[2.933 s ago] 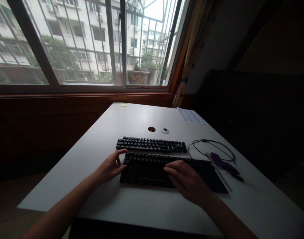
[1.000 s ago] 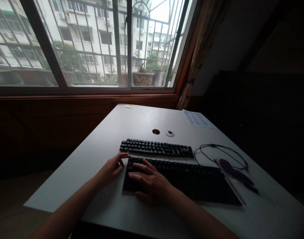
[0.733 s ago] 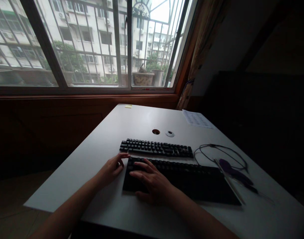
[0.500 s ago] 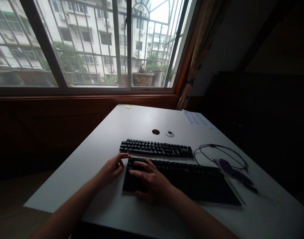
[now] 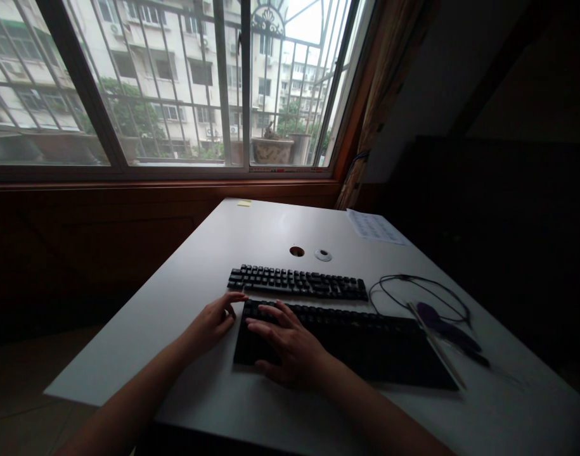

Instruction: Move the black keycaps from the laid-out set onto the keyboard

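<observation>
A black keyboard (image 5: 366, 354) lies on the white desk (image 5: 175, 278), with a row of keys along its far edge and a dark, flat-looking nearer part. My right hand (image 5: 290, 345) rests palm down over its left part, fingers spread and holding nothing visible. My left hand (image 5: 216, 323) is beside the keyboard's far left corner. Its index finger stretches to that corner, while the other fingers bend loosely below it. Just beyond lies a block of black keycaps (image 5: 296, 282), set in close rows like a second keyboard.
A coiled black cable (image 5: 420, 278) lies to the right, near a purple-and-black object (image 5: 444, 326) and a thin rod (image 5: 437, 345) by the keyboard's right end. Farther back are a cable hole (image 5: 296, 251), a round cover (image 5: 323, 254), printed paper (image 5: 378, 227) and a yellow note (image 5: 244, 203).
The right hand's thumb and fingers have shifted very slightly on the keyboard. The left hand stays at the corner, and the objects on the desk lie as before.
</observation>
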Tool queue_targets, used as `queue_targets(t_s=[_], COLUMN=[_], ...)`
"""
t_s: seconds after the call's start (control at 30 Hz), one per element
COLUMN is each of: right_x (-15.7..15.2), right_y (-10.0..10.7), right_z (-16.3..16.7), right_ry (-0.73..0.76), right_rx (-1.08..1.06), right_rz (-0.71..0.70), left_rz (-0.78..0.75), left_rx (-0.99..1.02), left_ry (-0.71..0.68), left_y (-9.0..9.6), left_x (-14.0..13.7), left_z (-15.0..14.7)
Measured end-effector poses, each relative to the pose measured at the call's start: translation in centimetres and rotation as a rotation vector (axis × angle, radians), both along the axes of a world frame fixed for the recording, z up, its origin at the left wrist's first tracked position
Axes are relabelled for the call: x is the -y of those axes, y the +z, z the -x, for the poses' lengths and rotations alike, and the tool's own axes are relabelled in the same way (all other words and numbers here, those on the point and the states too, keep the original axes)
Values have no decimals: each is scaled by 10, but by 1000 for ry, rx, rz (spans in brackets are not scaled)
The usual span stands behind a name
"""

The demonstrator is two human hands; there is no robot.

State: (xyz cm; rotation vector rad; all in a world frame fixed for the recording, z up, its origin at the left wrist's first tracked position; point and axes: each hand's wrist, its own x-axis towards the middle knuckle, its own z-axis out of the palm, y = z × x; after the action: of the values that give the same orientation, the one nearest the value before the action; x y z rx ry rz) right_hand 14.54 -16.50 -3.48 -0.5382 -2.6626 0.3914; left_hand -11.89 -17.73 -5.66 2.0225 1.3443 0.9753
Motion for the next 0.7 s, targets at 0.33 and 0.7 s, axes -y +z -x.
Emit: queue_targets(t_s=[0.33,0.7], right_x=[-1,0], right_y=[0,2], right_z=[0,0], right_ry=[-36,-20], right_rx=[-13,-26], right_rz=[28,52], left_rz=[-1,23], left_rx=[-4,-36], left_ry=[-1,18], left_y=[0,3], left_x=[1,1], left_z=[0,-1])
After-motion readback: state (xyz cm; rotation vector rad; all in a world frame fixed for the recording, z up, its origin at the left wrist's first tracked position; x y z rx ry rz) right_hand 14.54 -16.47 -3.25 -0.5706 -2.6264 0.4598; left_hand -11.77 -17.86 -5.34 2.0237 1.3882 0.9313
